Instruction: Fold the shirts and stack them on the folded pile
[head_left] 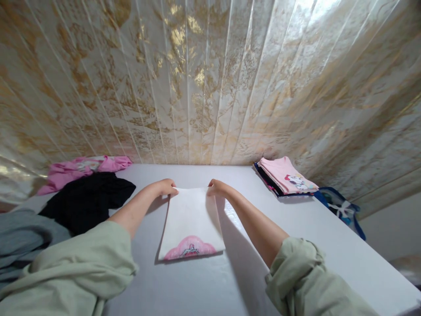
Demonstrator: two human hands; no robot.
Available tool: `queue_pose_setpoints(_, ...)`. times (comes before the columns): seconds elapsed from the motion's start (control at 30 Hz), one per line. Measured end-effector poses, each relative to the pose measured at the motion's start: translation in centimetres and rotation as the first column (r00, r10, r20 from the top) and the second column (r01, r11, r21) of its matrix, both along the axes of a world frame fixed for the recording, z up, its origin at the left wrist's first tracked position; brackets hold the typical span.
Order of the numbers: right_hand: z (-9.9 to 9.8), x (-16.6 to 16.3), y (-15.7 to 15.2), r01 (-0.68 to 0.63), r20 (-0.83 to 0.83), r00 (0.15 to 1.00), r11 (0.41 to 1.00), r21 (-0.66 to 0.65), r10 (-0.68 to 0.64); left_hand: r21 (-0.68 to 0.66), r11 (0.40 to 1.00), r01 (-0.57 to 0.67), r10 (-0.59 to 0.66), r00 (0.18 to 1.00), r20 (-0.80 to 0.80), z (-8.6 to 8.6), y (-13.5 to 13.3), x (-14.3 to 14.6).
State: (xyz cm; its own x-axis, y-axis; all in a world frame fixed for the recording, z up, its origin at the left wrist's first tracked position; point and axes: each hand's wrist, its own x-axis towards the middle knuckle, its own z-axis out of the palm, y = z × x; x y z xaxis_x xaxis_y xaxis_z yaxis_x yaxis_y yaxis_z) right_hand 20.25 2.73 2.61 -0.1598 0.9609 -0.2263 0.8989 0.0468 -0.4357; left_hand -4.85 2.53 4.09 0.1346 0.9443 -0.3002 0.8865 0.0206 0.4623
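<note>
A folded white garment with a pink cloud-shaped print at its near edge lies in front of me on the white table. My left hand pinches its far left corner between thumb and fingers. At the far right corner, my right hand grips the cloth the same way, its fingertips partly hidden behind the edge. The far edge looks slightly raised, while the printed near edge lies low, close to the tabletop.
Crumpled pink, black and grey clothes lie at the left. A folded stack topped by a pink garment sits at the back right. Beside the table's right edge is a blue-trimmed bag. A gold-patterned curtain hangs behind.
</note>
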Motion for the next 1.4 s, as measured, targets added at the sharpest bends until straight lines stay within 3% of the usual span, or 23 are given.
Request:
queue_pose_setpoints(0.1, 0.3, 0.0, -0.3, -0.018, -0.006, 1.0, 1.0, -0.024, 0.018, -0.024, 0.999, 0.029, -0.029, 0.999, 0.014, 0.2, -0.5, 0.0)
queue_pose_setpoints(0.2, 0.9, 0.0, -0.7, -0.03, -0.034, 0.999, 1.0, -0.004, 0.03, 0.034, 0.999, 0.031, -0.033, 0.998, 0.06, 0.8, -1.1, 0.1)
queue_pose_setpoints(0.27, 2.0, 0.2, -0.6, -0.023, -0.065, 0.998, 0.999, 0.045, 0.026, 0.127, 0.992, 0.013, -0.026, 0.994, 0.105, 1.9, -1.4, 0.4)
queue_pose_setpoints(0.37, 4.9, 1.0, 0.0, 0.009, -0.115, 0.993, 0.986, 0.165, 0.01, 0.292, 0.956, -0.035, -0.016, 0.985, 0.17, 4.8, -1.8, 1.1)
queue_pose_setpoints(0.43, 7.6, 1.8, 0.2, 0.027, -0.154, 0.988, 0.951, 0.309, 0.022, 0.466, 0.881, -0.082, -0.039, 0.969, 0.245, 7.3, -2.4, 1.9)
queue_pose_setpoints(0.53, 11.3, 3.3, -1.0, 0.022, -0.221, 0.964, 0.782, 0.623, 0.149, 0.712, 0.688, -0.144, -0.144, 0.933, 0.329, 10.7, -4.4, 3.1)
queue_pose_setpoints(0.6, 12.2, 4.2, -2.9, 0.01, -0.225, 0.949, 0.693, 0.721, 0.221, 0.775, 0.621, -0.116, -0.196, 0.934, 0.297, 11.7, -6.4, 3.5)
queue_pose_setpoints(0.7, 10.3, 5.1, -6.8, -0.05, -0.178, 0.948, 0.677, 0.735, 0.263, 0.773, 0.633, 0.038, -0.247, 0.956, 0.156, 9.9, -9.5, 3.5)
queue_pose_setpoints(0.87, 1.6, 5.7, -13.3, -0.225, -0.047, 0.951, 0.788, 0.573, 0.305, 0.634, 0.673, 0.381, -0.384, 0.912, -0.141, 1.1, -14.5, 2.6)
queue_pose_setpoints(0.97, -1.7, 6.2, -16.7, -0.331, -0.008, 0.927, 0.826, 0.457, 0.376, 0.539, 0.731, 0.419, -0.391, 0.904, -0.173, -2.6, -17.5, 2.1)
queue_pose_setpoints(1.07, -1.8, 6.8, -18.6, -0.392, -0.024, 0.894, 0.807, 0.441, 0.447, 0.518, 0.762, 0.39, -0.361, 0.919, -0.16, -3.0, -19.3, 1.8)
queue_pose_setpoints(1.23, -0.1, 5.5, -18.6, -0.377, -0.027, 0.894, 0.782, 0.495, 0.448, 0.583, 0.734, 0.349, -0.332, 0.933, -0.139, -1.5, -19.0, 3.8)
queue_pose_setpoints(1.4, -1.9, 3.6, -18.7, -0.485, 0.068, 0.859, 0.764, 0.426, 0.508, 0.549, 0.728, 0.411, -0.394, 0.906, -0.156, -2.8, -18.4, 5.2)
